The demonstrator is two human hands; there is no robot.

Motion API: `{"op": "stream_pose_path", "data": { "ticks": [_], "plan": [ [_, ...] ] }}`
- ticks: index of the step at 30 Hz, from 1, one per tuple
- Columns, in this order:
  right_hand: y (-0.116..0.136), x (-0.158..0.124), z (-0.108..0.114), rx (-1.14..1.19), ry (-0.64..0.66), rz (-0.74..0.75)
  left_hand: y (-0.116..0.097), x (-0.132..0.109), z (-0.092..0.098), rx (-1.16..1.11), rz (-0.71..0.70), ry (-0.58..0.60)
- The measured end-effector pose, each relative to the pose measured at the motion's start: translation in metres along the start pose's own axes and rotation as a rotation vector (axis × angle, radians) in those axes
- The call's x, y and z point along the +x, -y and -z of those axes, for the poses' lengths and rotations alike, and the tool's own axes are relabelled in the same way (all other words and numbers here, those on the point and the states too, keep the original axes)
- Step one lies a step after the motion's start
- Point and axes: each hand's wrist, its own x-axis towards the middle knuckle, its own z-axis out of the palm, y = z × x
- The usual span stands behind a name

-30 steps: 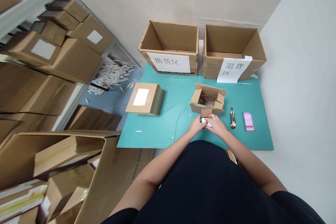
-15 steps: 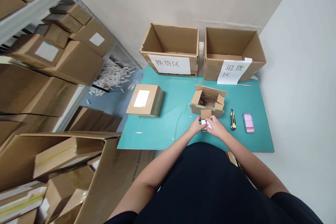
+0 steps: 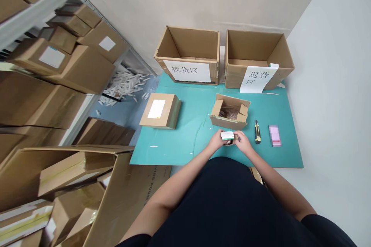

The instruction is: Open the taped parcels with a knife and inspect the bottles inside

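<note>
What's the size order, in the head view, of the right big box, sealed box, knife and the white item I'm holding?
1. Right big box
2. Sealed box
3. Knife and white item: knife longer, item wider, too close to rank.

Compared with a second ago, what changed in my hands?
The left hand and right hand drew slightly back from the open carton, still holding the small white item, now turned broad face up. Utility knife and sealed carton stayed put.
</note>
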Motion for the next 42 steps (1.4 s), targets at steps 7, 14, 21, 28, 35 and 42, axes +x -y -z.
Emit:
{"op": "stream_pose_path", "data": {
  "ticks": [7, 14, 21, 28, 35, 42],
  "plan": [
    [0.001, -0.007, 0.002, 0.019, -0.045, -0.038, -0.009, 0.003, 0.008, -0.078, -0.064, -0.029],
    [0.007, -0.007, 0.01, -0.339, 0.026, 0.074, 0.001, 0.005, 0.019, -0.006, -0.042, -0.079],
    [0.024, -0.002, 0.032, -0.696, 0.139, 0.332, -0.001, 0.002, 0.019, 0.307, -0.154, -0.091],
    [0.045, 0.018, 0.037, -0.725, 0.474, 0.388, -0.002, 0.008, 0.012, 0.332, -0.243, -0.113],
    [0.073, 0.033, 0.036, -0.757, 0.588, 0.275, 0.002, 0.014, 0.007, 0.164, -0.134, -0.188],
    [0.084, 0.04, 0.038, -0.846, 0.672, 0.324, 0.001, 0.016, 0.004, 0.066, -0.136, -0.166]
  ]
}}
